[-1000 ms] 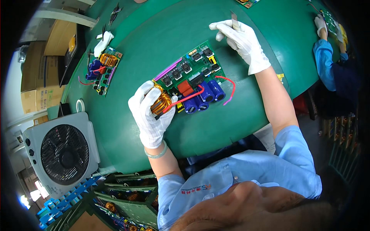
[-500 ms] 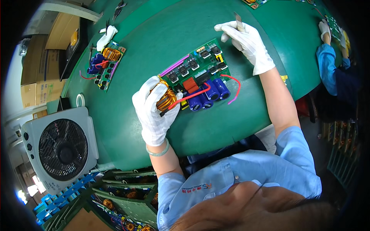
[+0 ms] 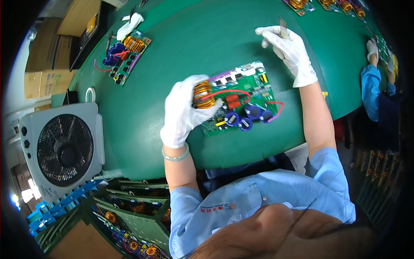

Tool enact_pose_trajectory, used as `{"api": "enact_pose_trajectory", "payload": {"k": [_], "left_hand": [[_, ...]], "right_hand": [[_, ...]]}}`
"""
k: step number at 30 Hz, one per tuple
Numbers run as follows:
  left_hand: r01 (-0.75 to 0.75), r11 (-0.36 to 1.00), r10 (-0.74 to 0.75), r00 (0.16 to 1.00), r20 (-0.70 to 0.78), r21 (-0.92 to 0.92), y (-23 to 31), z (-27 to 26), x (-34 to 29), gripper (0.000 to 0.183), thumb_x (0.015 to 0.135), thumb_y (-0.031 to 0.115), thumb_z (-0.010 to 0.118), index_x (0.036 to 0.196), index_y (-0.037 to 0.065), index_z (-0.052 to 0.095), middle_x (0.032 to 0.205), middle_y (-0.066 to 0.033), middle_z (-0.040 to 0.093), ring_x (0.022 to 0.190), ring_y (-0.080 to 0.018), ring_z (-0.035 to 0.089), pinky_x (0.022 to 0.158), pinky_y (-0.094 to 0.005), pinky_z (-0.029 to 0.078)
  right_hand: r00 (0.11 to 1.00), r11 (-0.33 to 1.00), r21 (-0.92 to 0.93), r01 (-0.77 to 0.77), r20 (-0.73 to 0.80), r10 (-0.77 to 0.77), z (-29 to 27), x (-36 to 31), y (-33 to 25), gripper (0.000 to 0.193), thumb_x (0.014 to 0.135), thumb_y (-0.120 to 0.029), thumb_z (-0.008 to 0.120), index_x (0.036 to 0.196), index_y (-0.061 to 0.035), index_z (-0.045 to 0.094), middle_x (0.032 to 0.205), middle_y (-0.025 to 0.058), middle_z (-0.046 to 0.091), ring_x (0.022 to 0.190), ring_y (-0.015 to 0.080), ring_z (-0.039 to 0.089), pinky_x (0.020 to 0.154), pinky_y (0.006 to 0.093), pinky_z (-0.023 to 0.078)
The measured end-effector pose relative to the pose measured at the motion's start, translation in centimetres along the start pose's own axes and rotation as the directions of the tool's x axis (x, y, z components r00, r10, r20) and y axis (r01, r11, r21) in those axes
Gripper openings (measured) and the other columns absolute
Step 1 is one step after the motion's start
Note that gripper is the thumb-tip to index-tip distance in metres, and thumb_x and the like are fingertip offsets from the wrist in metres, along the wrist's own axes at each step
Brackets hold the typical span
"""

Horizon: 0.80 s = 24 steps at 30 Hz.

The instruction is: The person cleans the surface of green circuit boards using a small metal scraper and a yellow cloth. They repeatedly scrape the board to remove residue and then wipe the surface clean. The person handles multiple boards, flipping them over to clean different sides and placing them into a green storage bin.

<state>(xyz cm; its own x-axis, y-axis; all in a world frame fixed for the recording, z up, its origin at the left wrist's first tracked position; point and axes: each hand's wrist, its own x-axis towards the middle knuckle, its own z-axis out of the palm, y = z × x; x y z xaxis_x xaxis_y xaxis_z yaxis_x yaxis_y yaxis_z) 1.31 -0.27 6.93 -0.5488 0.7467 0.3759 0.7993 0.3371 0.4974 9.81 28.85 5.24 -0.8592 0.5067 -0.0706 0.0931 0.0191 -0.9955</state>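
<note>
A green circuit board faces up over the table in front of me, carrying blue cylindrical capacitors, red parts, a purple strip and a red wire. My left hand, in a white glove, is closed around the copper-wound coil at the board's left end. Off the board's upper right corner, my gloved right hand is closed on a thin flat metal tool pointing upward. Its lower end is hidden in the fingers, so I cannot tell its exact kind.
A similar board lies at the upper left beside a white glove. A box fan stands left of the green table. More boards sit at the far right, near another person's gloved hand. Green racks hold boards below.
My left hand has tilted the board so the capacitor tops now show, and moved it slightly right. My right hand appears farther right, still holding the tool. The whole view has shifted a little.
</note>
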Motion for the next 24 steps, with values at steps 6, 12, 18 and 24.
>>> {"api": "enact_pose_trajectory", "payload": {"k": [6,12,18,24], "left_hand": [[0.093,0.995,-0.086,0.979,0.186,-0.027,-0.2,1.1,-0.2,0.056,0.063,0.031,0.091,0.107,0.008,0.065,0.095,-0.009,0.069,0.085,-0.0272,0.067,0.079,-0.0357,0.055],[0.145,0.949,-0.074,0.966,0.247,-0.281,0.2,1.5,-0.4,0.059,0.064,0.042,0.089,0.105,0.006,0.064,0.09,-0.0112,0.068,0.079,-0.0279,0.067,0.075,-0.0352,0.055],[0.065,0.963,0.0,0.971,0.24,-0.261,0.9,2.1,-0.2,0.06,0.063,0.038,0.091,0.104,0.003,0.065,0.094,-0.0132,0.069,0.08,-0.0298,0.068,0.075,-0.0343,0.055],[0.097,0.948,-0.02,0.968,0.248,-0.304,0.8,2.4,-0.1,0.058,0.063,0.037,0.091,0.104,0.004,0.065,0.092,-0.0127,0.069,0.079,-0.0295,0.069,0.075,-0.0352,0.055]], "right_hand": [[0.918,0.954,-0.261,-0.148,0.322,0.231,2.5,-1.5,-0.9,0.02,0.086,-0.014,0.076,0.102,-0.0022,0.073,0.092,0.0024,0.071,0.084,0.0094,0.065,0.076,0.0252,0.053],[0.793,0.984,-0.178,-0.006,0.599,0.113,2.8,-2.6,0.7,0.027,0.08,-0.008,0.078,0.075,-0.0002,0.052,0.081,0.008,0.067,0.076,0.0121,0.062,0.068,0.029,0.05],[0.671,0.852,-0.337,0.402,0.741,-0.023,3.0,-2.4,0.8,0.035,0.08,-0.029,0.078,0.085,0.0003,0.06,0.078,0.0125,0.06,0.069,0.0259,0.056,0.064,0.0355,0.046],[0.639,0.837,-0.301,0.457,0.765,-0.074,3.5,-2.8,0.7,0.047,0.078,-0.034,0.081,0.075,0.0,0.05,0.068,0.0105,0.042,0.06,0.0243,0.04,0.055,0.0371,0.035]]}}
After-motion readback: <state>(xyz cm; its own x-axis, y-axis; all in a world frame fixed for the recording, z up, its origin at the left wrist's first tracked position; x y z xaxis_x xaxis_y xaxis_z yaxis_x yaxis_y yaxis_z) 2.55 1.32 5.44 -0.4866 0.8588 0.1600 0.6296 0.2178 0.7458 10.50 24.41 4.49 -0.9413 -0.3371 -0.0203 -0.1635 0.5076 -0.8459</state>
